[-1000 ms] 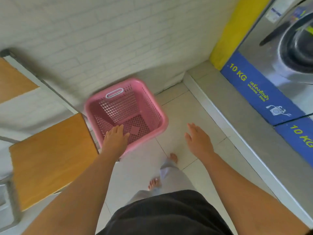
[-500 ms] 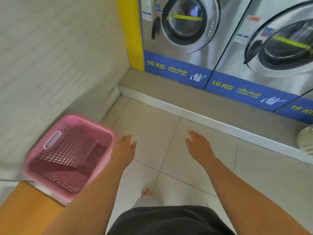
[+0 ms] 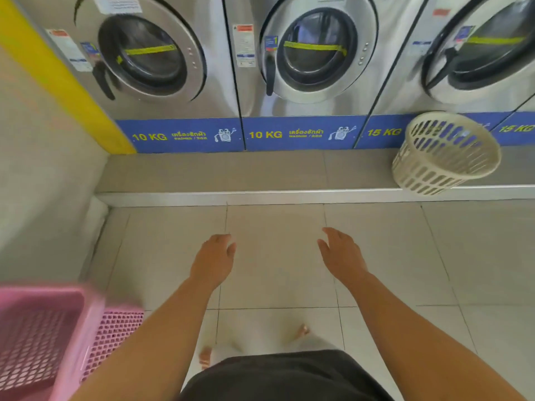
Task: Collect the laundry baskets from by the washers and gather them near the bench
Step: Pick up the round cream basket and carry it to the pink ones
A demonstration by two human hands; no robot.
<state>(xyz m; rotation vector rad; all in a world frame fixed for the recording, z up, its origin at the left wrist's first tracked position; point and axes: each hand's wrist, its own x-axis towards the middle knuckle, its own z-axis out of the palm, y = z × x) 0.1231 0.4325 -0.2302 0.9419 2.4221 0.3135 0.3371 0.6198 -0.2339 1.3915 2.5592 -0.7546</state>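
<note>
A pink square laundry basket (image 3: 43,337) stands at the lower left, blurred, beside my left forearm and apart from my hand. A cream round basket (image 3: 445,153) sits tilted on the raised grey step (image 3: 231,172) in front of the washers, at the upper right. My left hand (image 3: 214,260) and my right hand (image 3: 340,254) hover over the tiled floor in the middle, both with fingers apart and holding nothing. The cream basket is well ahead and to the right of my right hand.
Three front-loading steel washers (image 3: 315,53) line the back above blue 10 KG and 15 KG panels. A yellow strip (image 3: 58,79) and a pale wall (image 3: 37,183) close the left side. My bare feet (image 3: 302,331) stand on the beige tiles.
The view has swung right, away from the bench toward the washers. My left hand has let go of the pink basket, which slid to the lower left. The cream basket came into view.
</note>
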